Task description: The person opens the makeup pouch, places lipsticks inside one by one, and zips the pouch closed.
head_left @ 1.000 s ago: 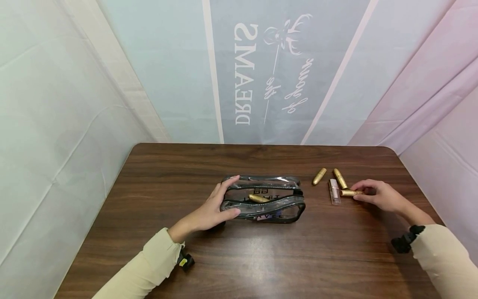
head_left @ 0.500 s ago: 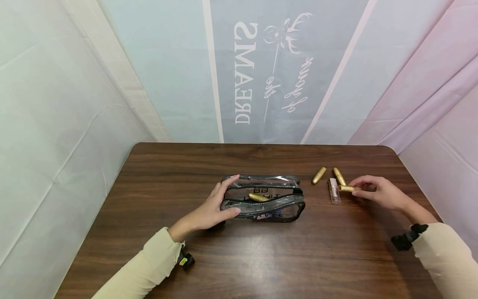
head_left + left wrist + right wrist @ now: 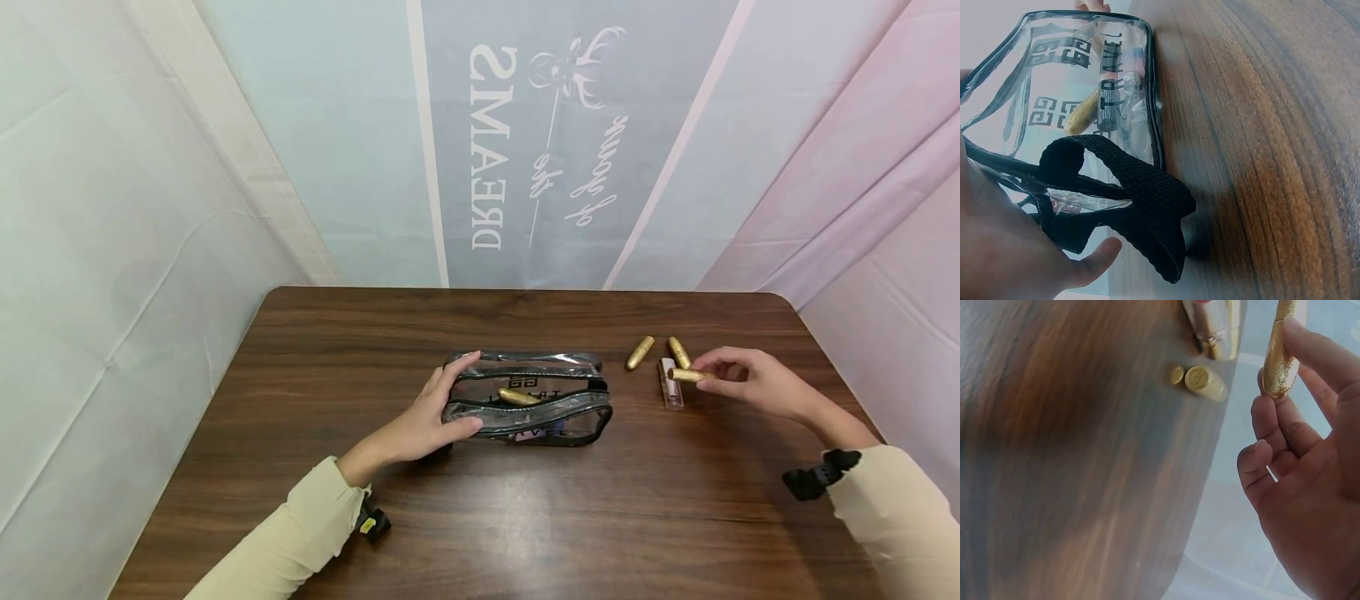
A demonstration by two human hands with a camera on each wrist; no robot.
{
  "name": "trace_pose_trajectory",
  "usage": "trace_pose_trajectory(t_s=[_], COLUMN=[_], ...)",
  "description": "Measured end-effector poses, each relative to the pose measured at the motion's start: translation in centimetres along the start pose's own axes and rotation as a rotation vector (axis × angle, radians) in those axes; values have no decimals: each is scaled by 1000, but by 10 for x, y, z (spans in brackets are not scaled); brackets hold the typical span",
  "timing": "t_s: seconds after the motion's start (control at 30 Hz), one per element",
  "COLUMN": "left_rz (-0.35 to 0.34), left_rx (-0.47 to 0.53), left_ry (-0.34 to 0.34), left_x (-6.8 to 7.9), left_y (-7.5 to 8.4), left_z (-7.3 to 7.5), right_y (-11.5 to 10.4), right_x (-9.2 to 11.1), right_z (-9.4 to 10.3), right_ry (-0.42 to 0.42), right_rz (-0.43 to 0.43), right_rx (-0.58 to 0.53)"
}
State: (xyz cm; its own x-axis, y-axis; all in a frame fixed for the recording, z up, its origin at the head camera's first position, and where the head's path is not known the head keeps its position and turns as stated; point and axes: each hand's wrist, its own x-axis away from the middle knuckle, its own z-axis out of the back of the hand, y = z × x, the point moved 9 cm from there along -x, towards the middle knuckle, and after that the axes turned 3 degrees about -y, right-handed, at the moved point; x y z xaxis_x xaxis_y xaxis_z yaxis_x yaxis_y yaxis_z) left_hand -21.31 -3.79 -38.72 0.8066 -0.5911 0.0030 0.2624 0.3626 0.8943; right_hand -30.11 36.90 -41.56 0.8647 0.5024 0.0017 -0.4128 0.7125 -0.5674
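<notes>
My right hand (image 3: 761, 383) pinches a gold, bullet-shaped lipstick (image 3: 686, 376) between thumb and fingers, raised off the table in the right wrist view. Below it, partly covered, lies a lipstick in a clear case (image 3: 672, 396). Two more gold lipsticks lie nearby: one (image 3: 679, 353) just behind the held one, another (image 3: 640, 353) further left. With thumb and fingers spread, my left hand (image 3: 423, 425) rests on the left end of a clear, black-edged pouch (image 3: 555, 417), its top unzipped. Inside lie a gold lipstick (image 3: 517, 397) and, in the left wrist view, other tubes (image 3: 1132, 94).
The dark wooden table (image 3: 525, 533) reaches back to a printed curtain (image 3: 517, 167). A black strap (image 3: 1129, 181) hangs from the pouch end beside my left hand. White cloth walls (image 3: 112, 250) stand at the sides.
My right hand has lifted the gold lipstick and moved it slightly left, over the clear-cased one. The left hand and the pouch have stayed where they were.
</notes>
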Motion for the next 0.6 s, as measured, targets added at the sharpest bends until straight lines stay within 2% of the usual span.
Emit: trace_pose_trajectory(t_s=[0.2,0.4,0.6], left_rz=[-1,-17,-18], left_rx=[2,5,4], left_ry=[4,8,2], left_x=[0,0,0], left_y=[0,0,1], left_z=[0,1,1], right_y=[-16,-42,-63], right_x=[-5,-10,-13], right_z=[3,7,6], right_ry=[16,36,15], right_rz=[22,99,161], right_rx=[1,22,23])
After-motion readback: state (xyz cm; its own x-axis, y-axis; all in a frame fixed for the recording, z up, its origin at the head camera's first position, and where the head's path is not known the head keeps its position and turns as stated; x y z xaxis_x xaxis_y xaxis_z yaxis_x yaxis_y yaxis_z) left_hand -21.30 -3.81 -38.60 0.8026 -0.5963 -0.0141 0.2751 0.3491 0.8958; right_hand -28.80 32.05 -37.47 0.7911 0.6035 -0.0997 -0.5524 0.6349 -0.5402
